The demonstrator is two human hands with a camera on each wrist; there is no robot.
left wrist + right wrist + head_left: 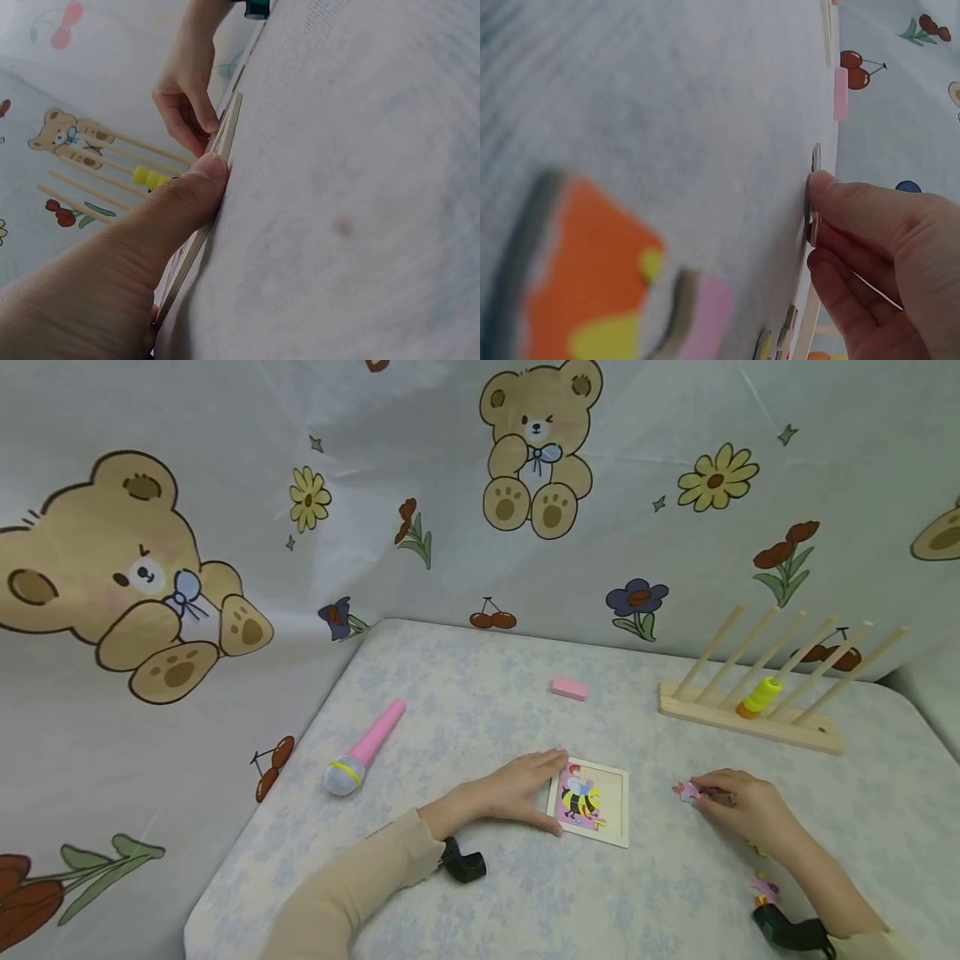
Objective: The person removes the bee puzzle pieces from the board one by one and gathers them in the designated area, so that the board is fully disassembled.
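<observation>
A white-rimmed jigsaw board [615, 810] with a bee picture fitted along its left side lies flat on the table. My left hand [517, 789] holds its left side, fingers at the far corner and thumb by the near corner. In the left wrist view the thumb [206, 172] rests against the board's edge. To the right of the board, my right hand [738, 802] pinches a small pink jigsaw piece [686, 791] between thumb and fingertips. In the right wrist view this piece [815, 161] is seen edge-on, close to the table surface.
More jigsaw pieces [763, 888] lie beneath the right forearm, partly hidden. A wooden peg stand [750, 720] with yellow and orange rings is at the back right. A pink block [570, 688] sits behind the board, and a pink toy microphone [367, 747] lies at left.
</observation>
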